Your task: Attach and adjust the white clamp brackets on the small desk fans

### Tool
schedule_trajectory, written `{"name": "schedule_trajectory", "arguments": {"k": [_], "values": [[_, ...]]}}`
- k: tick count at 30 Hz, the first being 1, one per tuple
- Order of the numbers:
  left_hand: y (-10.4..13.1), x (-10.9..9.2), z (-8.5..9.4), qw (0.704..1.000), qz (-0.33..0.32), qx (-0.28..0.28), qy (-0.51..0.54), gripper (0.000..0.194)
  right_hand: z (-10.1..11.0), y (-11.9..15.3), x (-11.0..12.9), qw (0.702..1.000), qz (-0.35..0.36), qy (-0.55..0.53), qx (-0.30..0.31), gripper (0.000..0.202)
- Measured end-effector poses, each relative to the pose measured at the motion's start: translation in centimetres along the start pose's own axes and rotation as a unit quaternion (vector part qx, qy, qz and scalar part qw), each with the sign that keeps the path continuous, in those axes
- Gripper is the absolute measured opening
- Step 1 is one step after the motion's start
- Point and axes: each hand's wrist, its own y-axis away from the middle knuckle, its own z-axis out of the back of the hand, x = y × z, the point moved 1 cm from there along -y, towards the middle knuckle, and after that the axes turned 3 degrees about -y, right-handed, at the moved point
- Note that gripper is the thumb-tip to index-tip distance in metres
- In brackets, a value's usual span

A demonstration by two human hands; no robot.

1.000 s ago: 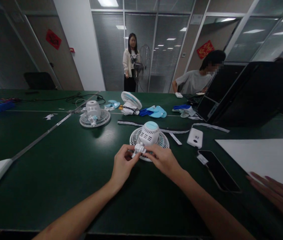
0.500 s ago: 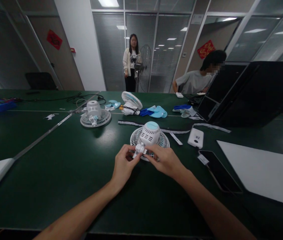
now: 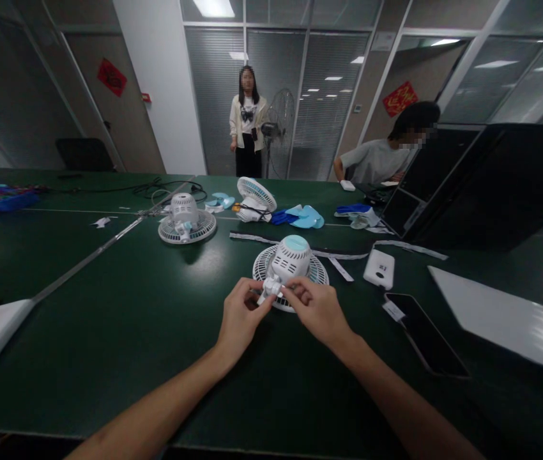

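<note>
Dark green tabletop (image 3: 108,332) fills the near view of a glass-walled office, where one person stands at the far wall and another sits far right beside black screens. Near the middle lies a small white plastic desk fan (image 3: 290,262), grille face down, its rounded motor housing with a pale blue cap pointing up. At the fan's near edge, the left hand (image 3: 240,316) and the right hand (image 3: 317,310) meet on a small white bracket piece (image 3: 270,289) joined to the housing. Both sets of fingertips are pressed in a pinch on this piece; it is too small to tell exactly how it attaches. To the right lie a white rectangular device (image 3: 379,268) and, nearer, a black smartphone (image 3: 427,335). Farther left sits a second white fan (image 3: 186,220), also face down. Judging from the tight grip, the little piece could slip or snap if twisted hard, and the light fan could skid, since nothing else steadies it.
</note>
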Motion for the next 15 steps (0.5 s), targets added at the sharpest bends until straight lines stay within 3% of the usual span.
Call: {"name": "schedule_trajectory", "arguments": {"k": [3, 6, 8, 10, 12, 13, 15], "values": [[0.0, 0.1, 0.0, 1.000, -0.002, 0.002, 0.003, 0.019, 1.1, 0.2, 0.0, 0.980, 0.153, 0.126, 0.028, 0.026], [0.0, 0.1, 0.0, 1.000, -0.001, 0.005, 0.003, 0.019, 1.3, 0.2, -0.1, 0.970, 0.190, 0.147, 0.045, 0.023], [0.0, 0.1, 0.0, 1.000, 0.000, 0.007, 0.006, 0.019, 0.8, 0.1, -0.1, 0.986, 0.138, 0.082, 0.036, 0.023], [0.0, 0.1, 0.0, 1.000, 0.002, 0.007, 0.009, 0.019, 0.1, -0.1, -0.1, 0.998, 0.022, -0.030, 0.041, 0.029], [0.0, 0.1, 0.0, 1.000, 0.003, 0.005, 0.007, 0.020, -0.5, -0.3, -0.1, 0.987, -0.092, -0.117, 0.064, 0.037], [0.0, 0.0, 0.0, 1.000, 0.003, 0.006, 0.004, 0.020, -0.6, -0.3, -0.1, 0.982, -0.118, -0.132, 0.068, 0.039], [-0.1, -0.1, 0.1, 1.000, 0.001, 0.008, 0.000, 0.020, -0.3, -0.2, -0.1, 0.991, -0.075, -0.098, 0.048, 0.034]]}}
